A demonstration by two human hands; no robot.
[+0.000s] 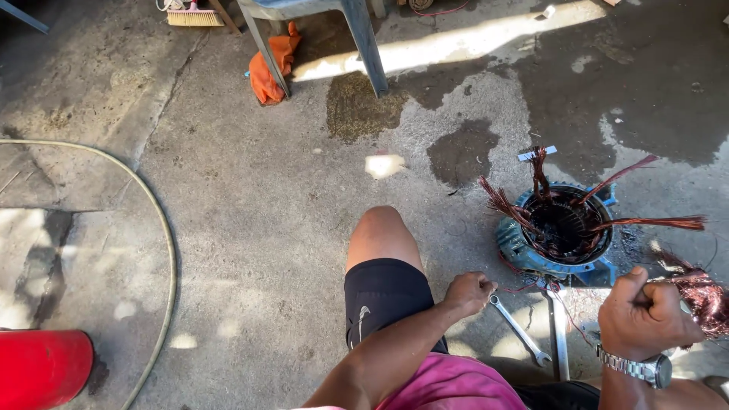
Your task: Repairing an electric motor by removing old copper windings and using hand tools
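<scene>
Copper wire bundle (702, 300) gripped in right hand (645, 315), left hand (468, 292) fisted (empty), both hands low.

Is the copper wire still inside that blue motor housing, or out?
Partly out: copper wire bundles stick out of the blue housing; more remains inside.

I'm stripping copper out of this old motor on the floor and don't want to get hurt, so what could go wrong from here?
1. The right hand grips a copper wire bundle bare; frayed strands could cut the skin.
2. Stiff strands jut from the blue motor housing near the bare knee and could scratch it.
3. The wrench lies loose by the left hand, easy to snag.
</scene>
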